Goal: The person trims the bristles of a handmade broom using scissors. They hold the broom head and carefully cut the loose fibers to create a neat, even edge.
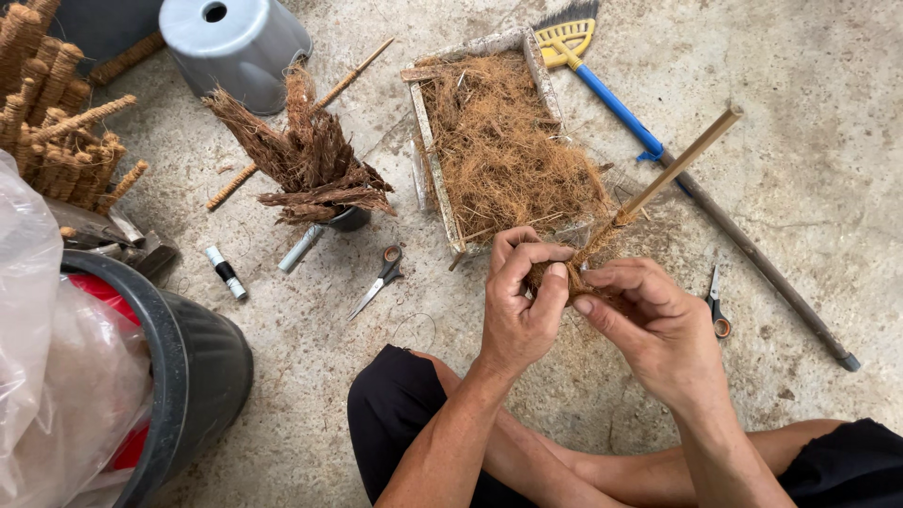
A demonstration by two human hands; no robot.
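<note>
A person sits cross-legged on the concrete floor (809,141), and both hands meet just above the knees. The left hand (519,301) has its fingers curled tight around a clump of brown fibre (574,268). The right hand (658,325) pinches the same clump from the other side, thumb and fingertips pressed close on it. The clump sits on the low end of a thin wooden stick (679,162), which slants up and away toward the far right. Just past the hands lies a shallow wooden tray (435,160) full of loose brown fibre, and its near edge is right beside the left hand. A broom (602,89) with a yellow head and blue handle lies along the tray's right side. A long grey pole (762,263) runs from the broom handle toward the right edge of the floor. Small scissors (718,306) lie just right of the right hand, and another pair of scissors (378,280) lies to the left of the left hand. Farther left, a dark cup (346,218) holds a bunch of brown bark strips (306,155). A grey bucket (235,42) stands upside down at the far edge. A black bin (193,376) with a clear plastic bag (52,376) sits at the near left corner, and fibre-wrapped sticks (56,122) are piled at the far left
</note>
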